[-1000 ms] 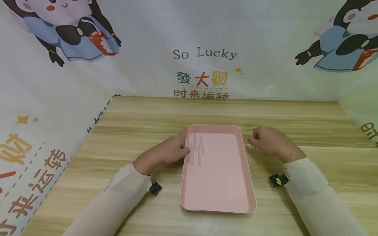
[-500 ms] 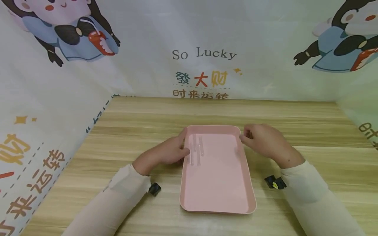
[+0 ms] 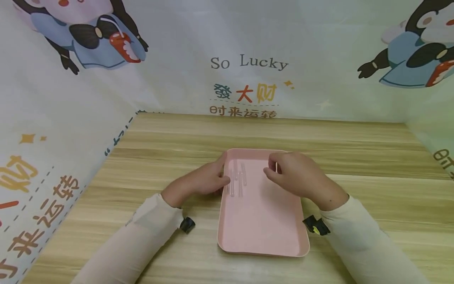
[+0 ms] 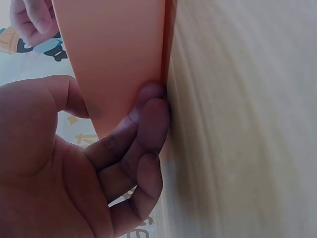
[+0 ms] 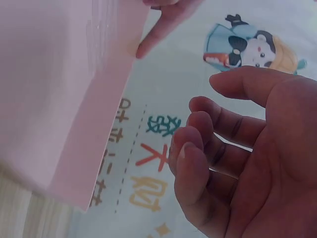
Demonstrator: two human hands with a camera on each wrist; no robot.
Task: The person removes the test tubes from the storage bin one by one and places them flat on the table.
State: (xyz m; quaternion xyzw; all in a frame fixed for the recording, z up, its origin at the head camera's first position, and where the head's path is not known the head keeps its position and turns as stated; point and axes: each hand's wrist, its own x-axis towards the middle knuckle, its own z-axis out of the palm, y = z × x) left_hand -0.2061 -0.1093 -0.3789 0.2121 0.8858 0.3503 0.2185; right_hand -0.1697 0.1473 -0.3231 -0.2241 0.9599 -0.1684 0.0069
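Slim clear sticks (whether tubes or solid rods, they are too faint to tell) lie side by side in the far left part of a pink tray, close to its left wall. They point roughly along the tray's long side, some further up than others. The tray rests on the wood-grain tabletop, its short end towards the person.

Of the two hands, the left hand grips the tray's left edge, thumb over the rim, other fingers bent against the outside, low by the tabletop. The right hand is above the right half of the tray, fingers curled and thumb drawn near the index finger; I cannot tell whether a clear stick is pinched there. Its shadow falls on the tray floor.

Both arms wear pale sleeves, with a small black device at each cuff. Behind stands a white backdrop printed with cartoon figures and "So Lucky" lettering
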